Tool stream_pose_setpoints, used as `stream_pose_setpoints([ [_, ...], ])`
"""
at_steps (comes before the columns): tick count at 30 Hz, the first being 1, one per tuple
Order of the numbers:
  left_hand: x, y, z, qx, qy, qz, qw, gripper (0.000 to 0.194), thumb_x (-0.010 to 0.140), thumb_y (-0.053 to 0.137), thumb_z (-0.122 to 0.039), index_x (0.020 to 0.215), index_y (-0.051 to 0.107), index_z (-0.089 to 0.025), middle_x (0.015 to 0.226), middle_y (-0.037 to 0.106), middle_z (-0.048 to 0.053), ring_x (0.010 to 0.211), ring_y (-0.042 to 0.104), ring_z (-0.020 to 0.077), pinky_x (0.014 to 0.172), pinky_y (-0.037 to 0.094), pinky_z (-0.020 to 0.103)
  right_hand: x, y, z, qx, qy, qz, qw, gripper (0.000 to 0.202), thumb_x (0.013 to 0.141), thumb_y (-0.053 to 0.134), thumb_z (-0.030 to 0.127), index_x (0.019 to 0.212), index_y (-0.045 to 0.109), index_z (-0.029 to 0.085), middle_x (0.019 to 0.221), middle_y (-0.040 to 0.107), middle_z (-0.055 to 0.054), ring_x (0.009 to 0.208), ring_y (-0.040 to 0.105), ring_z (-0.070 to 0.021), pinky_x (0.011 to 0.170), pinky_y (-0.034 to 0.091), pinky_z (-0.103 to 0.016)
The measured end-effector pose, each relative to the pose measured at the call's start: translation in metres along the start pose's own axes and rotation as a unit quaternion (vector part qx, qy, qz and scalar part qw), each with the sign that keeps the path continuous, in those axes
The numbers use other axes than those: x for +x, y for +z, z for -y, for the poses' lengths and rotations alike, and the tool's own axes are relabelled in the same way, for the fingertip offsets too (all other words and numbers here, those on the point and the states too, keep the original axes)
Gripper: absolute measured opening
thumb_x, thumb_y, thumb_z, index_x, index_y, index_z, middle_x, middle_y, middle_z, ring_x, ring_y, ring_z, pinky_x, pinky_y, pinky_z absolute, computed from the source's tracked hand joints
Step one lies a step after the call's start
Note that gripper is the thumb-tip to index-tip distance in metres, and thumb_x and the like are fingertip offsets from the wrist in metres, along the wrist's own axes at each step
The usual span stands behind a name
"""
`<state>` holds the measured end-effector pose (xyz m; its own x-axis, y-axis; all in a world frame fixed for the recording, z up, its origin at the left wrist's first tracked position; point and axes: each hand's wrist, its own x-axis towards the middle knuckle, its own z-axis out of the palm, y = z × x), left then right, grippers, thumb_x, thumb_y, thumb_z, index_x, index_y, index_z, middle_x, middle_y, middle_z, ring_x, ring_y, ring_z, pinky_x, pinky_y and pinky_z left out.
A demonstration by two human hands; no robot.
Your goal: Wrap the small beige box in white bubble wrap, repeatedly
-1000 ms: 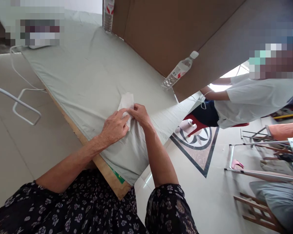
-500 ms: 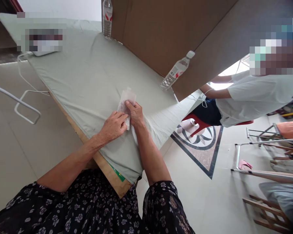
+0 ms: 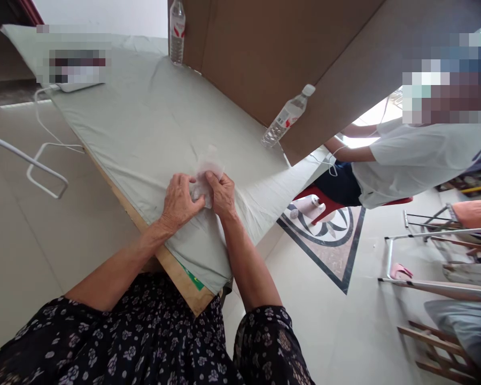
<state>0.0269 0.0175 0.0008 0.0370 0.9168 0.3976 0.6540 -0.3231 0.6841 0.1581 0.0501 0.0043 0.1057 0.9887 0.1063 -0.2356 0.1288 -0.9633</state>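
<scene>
A small translucent white packet [image 3: 209,163] is held just above the pale cloth on the table [image 3: 144,123]. My right hand [image 3: 223,195] pinches it from the right, thumb on top. On its left side, my left hand [image 3: 181,200] has its thumb and fingers around the packet's lower left part, which looks crumpled. What the packet contains cannot be made out.
A brown board [image 3: 256,59] stands on the table's far side. One plastic bottle [image 3: 284,117] leans at its near corner, another [image 3: 177,35] stands farther left. A white device [image 3: 82,85] lies at the far left. A person in a white shirt [image 3: 420,155] sits at right.
My left hand has shifted slightly left and its thumb and fingers have spread wider around the packet. The packet's lower part is now more crumpled. My right hand keeps its pinch.
</scene>
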Motion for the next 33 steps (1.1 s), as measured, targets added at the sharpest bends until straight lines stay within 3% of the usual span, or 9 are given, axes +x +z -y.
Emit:
stream_pose_setpoints([
  [4,0.007,-0.001,0.005,-0.048,-0.002,0.017,0.999,0.067,0.074,0.071,-0.023,0.136,0.049,-0.018,0.138,0.056,0.016,0.134,0.051,0.0337,0.116,0.045,0.053,-0.013,-0.008,0.003,-0.073,-0.024,0.049,0.996,0.038,0.082,0.076,0.063,0.089,0.080,0.026,0.088,0.074,0.000,0.086,0.067,-0.0181,0.084,0.055,-0.032],
  [8,0.015,-0.009,0.008,-0.124,-0.033,0.114,0.985,0.049,0.079,0.066,-0.030,0.126,0.057,-0.022,0.128,0.065,0.010,0.123,0.061,0.0291,0.109,0.050,0.047,-0.029,-0.020,0.003,-0.204,-0.103,0.081,0.970,0.030,0.092,0.069,0.056,0.097,0.083,0.030,0.125,0.073,-0.003,0.123,0.065,-0.0242,0.108,0.050,-0.040],
  [11,0.016,-0.016,0.011,-0.161,-0.047,0.154,0.974,0.038,0.075,0.070,-0.036,0.110,0.061,-0.023,0.114,0.070,0.007,0.108,0.064,0.0266,0.098,0.054,0.043,-0.043,-0.032,0.004,-0.287,-0.143,0.116,0.940,0.026,0.099,0.063,0.046,0.112,0.082,0.033,0.138,0.068,-0.005,0.135,0.059,-0.0249,0.118,0.044,-0.044],
  [16,0.017,-0.015,0.019,-0.219,-0.003,0.183,0.958,0.029,0.070,0.064,-0.032,0.096,0.061,-0.021,0.113,0.070,0.008,0.105,0.064,0.0244,0.093,0.054,0.039,-0.055,-0.047,0.006,-0.373,-0.195,0.196,0.886,0.051,0.093,0.070,0.038,0.143,0.065,0.032,0.154,0.059,-0.009,0.151,0.047,-0.0289,0.127,0.036,-0.051],
  [20,0.020,-0.013,0.019,-0.215,-0.022,0.173,0.961,0.032,0.074,0.061,-0.040,0.099,0.063,-0.020,0.107,0.071,0.009,0.098,0.065,0.0225,0.089,0.054,0.036,-0.049,-0.041,0.004,-0.412,-0.199,0.157,0.875,0.044,0.094,0.059,0.023,0.137,0.069,0.032,0.146,0.066,-0.008,0.142,0.056,-0.0257,0.124,0.039,-0.049],
  [23,0.024,-0.021,0.013,-0.235,-0.058,0.175,0.954,0.035,0.081,0.058,-0.047,0.100,0.064,-0.018,0.102,0.071,0.007,0.095,0.064,0.0223,0.089,0.052,0.035,-0.043,-0.030,0.006,-0.336,-0.145,0.090,0.926,0.029,0.093,0.064,0.033,0.119,0.076,0.028,0.125,0.075,-0.006,0.124,0.065,-0.0251,0.113,0.047,-0.043],
  [27,0.024,-0.036,0.008,-0.267,-0.073,0.256,0.926,0.044,0.086,0.060,-0.056,0.104,0.066,-0.017,0.093,0.068,0.003,0.087,0.060,0.0200,0.079,0.049,0.031,-0.044,-0.020,0.011,-0.160,-0.009,0.054,0.986,0.030,0.092,0.064,0.051,0.098,0.073,0.024,0.090,0.072,0.000,0.087,0.064,-0.0182,0.085,0.052,-0.031],
  [29,0.023,-0.039,0.008,-0.254,-0.069,0.272,0.926,0.045,0.083,0.064,-0.055,0.106,0.067,-0.016,0.091,0.067,0.002,0.084,0.058,0.0186,0.076,0.047,0.030,-0.046,-0.019,0.013,-0.140,0.014,0.052,0.989,0.029,0.091,0.064,0.051,0.093,0.070,0.023,0.083,0.067,0.002,0.079,0.058,-0.0154,0.077,0.048,-0.028],
  [33,0.025,-0.036,0.006,-0.226,-0.077,0.269,0.933,0.042,0.082,0.063,-0.051,0.105,0.067,-0.016,0.091,0.066,0.002,0.083,0.056,0.0182,0.074,0.045,0.030,-0.043,-0.021,0.013,-0.236,0.002,0.044,0.971,0.030,0.093,0.060,0.050,0.080,0.065,0.023,0.072,0.057,0.004,0.072,0.049,-0.0140,0.070,0.041,-0.027],
])
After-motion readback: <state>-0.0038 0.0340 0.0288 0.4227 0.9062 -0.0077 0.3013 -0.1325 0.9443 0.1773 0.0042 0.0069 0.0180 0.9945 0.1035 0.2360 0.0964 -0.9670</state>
